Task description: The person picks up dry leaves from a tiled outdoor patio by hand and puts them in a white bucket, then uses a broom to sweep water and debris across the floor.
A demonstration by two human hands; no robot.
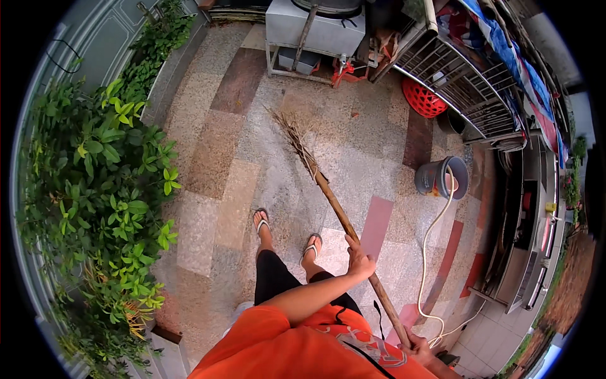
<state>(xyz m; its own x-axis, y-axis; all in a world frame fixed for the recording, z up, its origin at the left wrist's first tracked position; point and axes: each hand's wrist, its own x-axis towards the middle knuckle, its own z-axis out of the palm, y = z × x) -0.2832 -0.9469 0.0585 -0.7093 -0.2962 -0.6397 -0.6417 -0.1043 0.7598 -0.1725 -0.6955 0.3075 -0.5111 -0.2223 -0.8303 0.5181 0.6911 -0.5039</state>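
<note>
Gripping the upper end of the broom handle [353, 243], the right hand [418, 346] is closed near the body, while the left hand [358, 262] is clamped around the shaft farther down. Beyond both hands, the straw head [297, 136] is pressed on the stone paving [214, 164], which appears largely free of litter. Farther off by the grey bucket [442, 178] and white hose [426, 265], ground is judged unswept.

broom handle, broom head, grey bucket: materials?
Broom handle: looks like bare wood or bamboo, brown, matte, slightly uneven. Broom head: bundled dry twigs or stiff plant fibres, tan and frayed. Bucket: probably moulded plastic, uniform grey with a smooth, dull sheen. Left hand and right hand both grip the handle.
</note>
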